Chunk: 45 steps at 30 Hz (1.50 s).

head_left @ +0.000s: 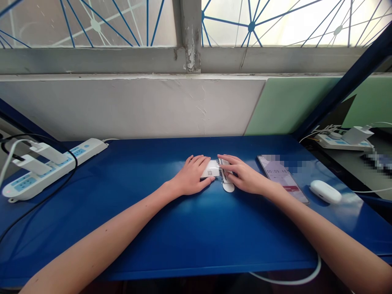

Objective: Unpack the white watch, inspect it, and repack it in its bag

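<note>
A small flat white piece with a square printed code [210,168] lies on the blue tabletop. My left hand [194,175] rests flat over its left part, fingers stretched forward and thumb along the near edge. Beside it on the right is a narrow whitish strip [225,173] with dark edges and a rounded white tab [228,187] at its near end. The outstretched fingers of my right hand [243,175] lie across this strip, apart from one another. Fingers partly cover both pieces, and I cannot tell exactly what they are or whether they are joined.
Right of my hands lie a phone [283,177] showing a timer and a white earbud case [326,192]. A power strip [58,167] with plugged-in chargers and a black cable [65,183] occupies the left side. Behind the blue table [196,232] stands a wall [137,108] below windows.
</note>
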Available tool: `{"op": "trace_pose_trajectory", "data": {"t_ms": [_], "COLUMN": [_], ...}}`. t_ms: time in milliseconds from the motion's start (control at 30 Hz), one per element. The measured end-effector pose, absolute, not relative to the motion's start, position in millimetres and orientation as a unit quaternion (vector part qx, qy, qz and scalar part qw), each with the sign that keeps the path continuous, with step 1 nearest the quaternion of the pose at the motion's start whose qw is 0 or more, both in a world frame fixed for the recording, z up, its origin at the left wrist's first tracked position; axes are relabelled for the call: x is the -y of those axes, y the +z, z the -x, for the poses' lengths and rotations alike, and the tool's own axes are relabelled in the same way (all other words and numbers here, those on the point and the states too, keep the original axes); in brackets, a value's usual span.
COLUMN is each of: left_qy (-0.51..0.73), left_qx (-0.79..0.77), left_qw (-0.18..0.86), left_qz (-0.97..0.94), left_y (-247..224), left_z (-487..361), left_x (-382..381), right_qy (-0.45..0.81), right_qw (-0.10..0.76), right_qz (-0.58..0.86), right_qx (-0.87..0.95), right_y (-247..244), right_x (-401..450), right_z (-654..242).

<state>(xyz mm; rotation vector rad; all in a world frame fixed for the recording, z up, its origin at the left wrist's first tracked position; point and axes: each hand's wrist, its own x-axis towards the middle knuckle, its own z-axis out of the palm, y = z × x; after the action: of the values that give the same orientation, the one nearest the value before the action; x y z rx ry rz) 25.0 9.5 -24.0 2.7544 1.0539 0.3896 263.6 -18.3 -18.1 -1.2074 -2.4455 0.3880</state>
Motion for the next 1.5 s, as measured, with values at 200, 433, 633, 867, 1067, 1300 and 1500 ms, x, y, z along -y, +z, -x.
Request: {"op": "trace_pose_trajectory", "data": {"t_ms": [200, 433, 633, 867, 1067, 1300, 1500], "left_qy": [0.113, 0.117, 0.12, 0.095, 0.056, 0.065, 0.081], "left_qx": [-0.363, -0.358, -0.354, -0.363, -0.382, -0.379, -0.375], "left_qw": [0.075, 0.073, 0.077, 0.068, 0.063, 0.071, 0.063], "left_qz": [-0.922, -0.924, -0.924, -0.924, -0.92, -0.92, -0.921], "left_y": [-25, -26, -24, -22, -21, -20, -25], "left_z": [-26, -25, -24, -26, -27, -27, -26], "left_x": [-9, -9, -8, -9, -9, -8, -10], "right_qy": [0.133, 0.167, 0.175, 0.116, 0.094, 0.024, 0.057], "right_qw": [0.159, 0.179, 0.168, 0.143, 0.201, 0.188, 0.189], "right_qz": [0.459, 0.45, 0.434, 0.426, 0.443, 0.528, 0.519], "right_qx": [0.864, 0.859, 0.867, 0.886, 0.868, 0.828, 0.832], "right_y": [-13, -13, -17, -16, -9, -8, -6], "right_x": [12, 15, 18, 20, 15, 9, 14], "right_z": [-276, -273, -266, -266, -272, -280, -276]}}
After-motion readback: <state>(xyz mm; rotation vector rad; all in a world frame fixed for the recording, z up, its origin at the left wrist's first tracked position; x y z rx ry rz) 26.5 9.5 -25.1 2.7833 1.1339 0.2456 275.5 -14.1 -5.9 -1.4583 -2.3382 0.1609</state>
